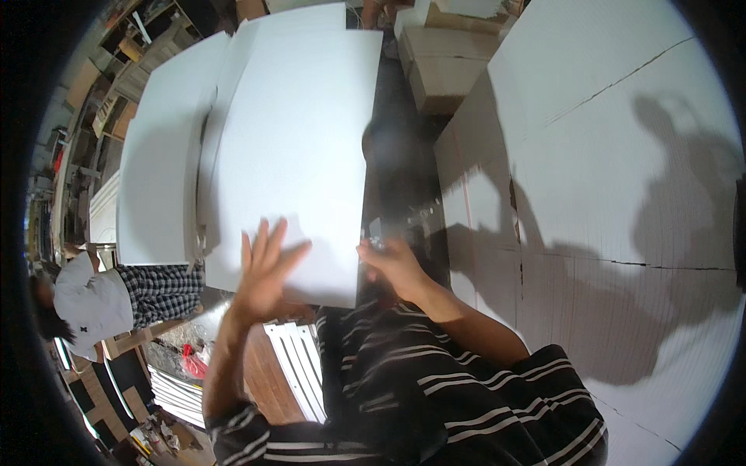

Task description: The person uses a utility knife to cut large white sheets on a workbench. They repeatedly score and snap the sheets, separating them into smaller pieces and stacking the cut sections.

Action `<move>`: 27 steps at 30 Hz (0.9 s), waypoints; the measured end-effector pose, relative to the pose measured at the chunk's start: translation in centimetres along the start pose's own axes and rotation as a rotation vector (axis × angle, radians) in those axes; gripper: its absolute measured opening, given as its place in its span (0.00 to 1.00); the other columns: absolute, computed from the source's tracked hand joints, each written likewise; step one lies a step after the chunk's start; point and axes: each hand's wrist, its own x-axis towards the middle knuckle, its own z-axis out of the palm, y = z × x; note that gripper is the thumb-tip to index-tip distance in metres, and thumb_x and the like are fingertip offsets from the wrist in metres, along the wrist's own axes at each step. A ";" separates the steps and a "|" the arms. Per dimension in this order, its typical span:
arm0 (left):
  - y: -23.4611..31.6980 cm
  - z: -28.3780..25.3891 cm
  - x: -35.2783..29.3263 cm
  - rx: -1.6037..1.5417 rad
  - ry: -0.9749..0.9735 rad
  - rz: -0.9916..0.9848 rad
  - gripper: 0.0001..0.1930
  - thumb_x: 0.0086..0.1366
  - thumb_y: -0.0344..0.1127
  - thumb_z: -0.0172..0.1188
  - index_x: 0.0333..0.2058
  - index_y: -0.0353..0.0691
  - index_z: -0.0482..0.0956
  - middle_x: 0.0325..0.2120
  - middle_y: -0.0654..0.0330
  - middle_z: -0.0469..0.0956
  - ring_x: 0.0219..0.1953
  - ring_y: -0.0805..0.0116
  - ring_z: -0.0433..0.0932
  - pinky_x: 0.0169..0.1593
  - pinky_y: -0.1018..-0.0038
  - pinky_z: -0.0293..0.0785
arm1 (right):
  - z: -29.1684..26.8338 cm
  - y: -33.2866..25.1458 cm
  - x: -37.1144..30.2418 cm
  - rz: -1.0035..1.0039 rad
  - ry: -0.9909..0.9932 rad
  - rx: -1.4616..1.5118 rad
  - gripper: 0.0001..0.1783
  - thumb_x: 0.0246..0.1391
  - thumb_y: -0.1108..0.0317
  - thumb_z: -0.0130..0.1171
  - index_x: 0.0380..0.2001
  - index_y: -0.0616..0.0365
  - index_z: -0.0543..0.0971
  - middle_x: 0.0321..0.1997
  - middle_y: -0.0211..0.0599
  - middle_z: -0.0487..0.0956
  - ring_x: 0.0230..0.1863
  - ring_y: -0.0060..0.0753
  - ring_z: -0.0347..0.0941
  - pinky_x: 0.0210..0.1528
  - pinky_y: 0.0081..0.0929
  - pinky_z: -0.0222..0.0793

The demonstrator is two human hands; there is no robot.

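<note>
A large white panel (295, 140) lies in front of me, on top of other white sheets whose edges show at its far end. My left hand (266, 272) rests over its near part with the fingers spread. At the panel's right edge, near the close corner, my right hand (395, 268) is closed. Something small and pale shows by its fingertips, too small to name. The panel hides part of these fingers. Just left of the panel is a second stack of white panels (159, 167).
Cardboard boxes (451, 66) stand at the far right. A tall pale wall of boxes (590, 194) with dark seams fills the right side and carries shadows. At the left is another person (93, 299) in a white top. White strips (295, 369) lie below the panel.
</note>
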 end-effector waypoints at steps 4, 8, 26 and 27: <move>1.1 4.0 -1.5 0.325 0.420 0.067 0.25 0.64 0.35 0.67 0.61 0.48 0.78 0.67 0.42 0.69 0.71 0.32 0.63 0.70 0.29 0.52 | -0.9 -0.6 0.6 0.038 -0.077 -0.032 0.10 0.65 0.65 0.65 0.38 0.62 0.83 0.30 0.28 0.79 0.26 0.20 0.71 0.30 0.23 0.68; 0.2 3.9 -2.2 0.350 0.807 0.313 0.18 0.63 0.24 0.63 0.52 0.39 0.82 0.57 0.46 0.80 0.61 0.42 0.78 0.64 0.45 0.73 | -4.1 -1.0 1.8 0.124 -0.134 -0.074 0.09 0.62 0.67 0.68 0.38 0.62 0.84 0.31 0.31 0.81 0.27 0.22 0.72 0.31 0.25 0.69; -6.1 -40.4 -12.4 0.361 1.050 0.028 0.14 0.75 0.42 0.58 0.48 0.38 0.83 0.43 0.57 0.84 0.42 0.65 0.82 0.47 0.67 0.79 | -13.5 1.6 5.1 0.318 -0.046 0.193 0.19 0.63 0.73 0.63 0.56 0.66 0.79 0.48 0.45 0.85 0.30 0.30 0.78 0.32 0.29 0.77; -8.2 -43.4 -10.0 0.377 1.166 0.114 0.15 0.75 0.42 0.58 0.50 0.38 0.83 0.43 0.58 0.84 0.43 0.66 0.81 0.47 0.68 0.79 | -13.5 1.8 5.1 0.283 -0.050 0.157 0.19 0.62 0.72 0.64 0.55 0.67 0.79 0.47 0.45 0.85 0.29 0.29 0.78 0.32 0.28 0.76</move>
